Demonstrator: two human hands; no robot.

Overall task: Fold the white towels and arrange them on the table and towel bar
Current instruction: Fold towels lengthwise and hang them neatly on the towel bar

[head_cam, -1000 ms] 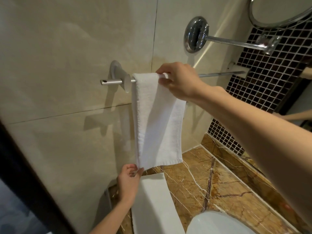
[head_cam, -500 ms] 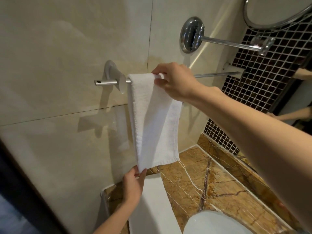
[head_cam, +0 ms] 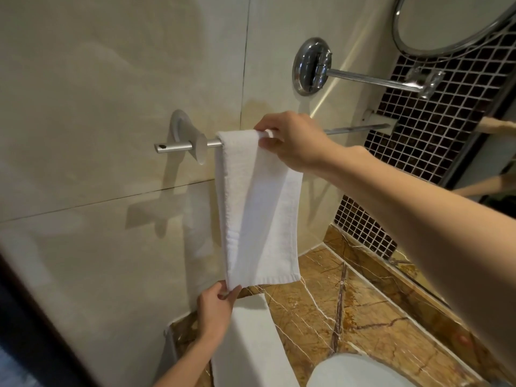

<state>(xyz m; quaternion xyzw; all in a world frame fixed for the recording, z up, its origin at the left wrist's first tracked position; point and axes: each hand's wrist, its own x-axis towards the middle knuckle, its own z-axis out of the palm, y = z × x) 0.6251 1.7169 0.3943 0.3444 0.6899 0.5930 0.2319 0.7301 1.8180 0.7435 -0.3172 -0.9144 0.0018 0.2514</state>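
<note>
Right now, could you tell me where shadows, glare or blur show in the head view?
In the head view, the towel bar and white towel cast soft shadows on the beige wall tiles; glare streaks the wall beside the chrome mirror mount; the dark lower-left edge is blurred.

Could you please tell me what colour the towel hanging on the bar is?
The towel is plain white; head view.

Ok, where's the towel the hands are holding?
In the head view, mid-picture, the white towel hangs over the towel bar on the beige wall; the right hand grips its top, the left hand pinches its bottom corner.
</note>
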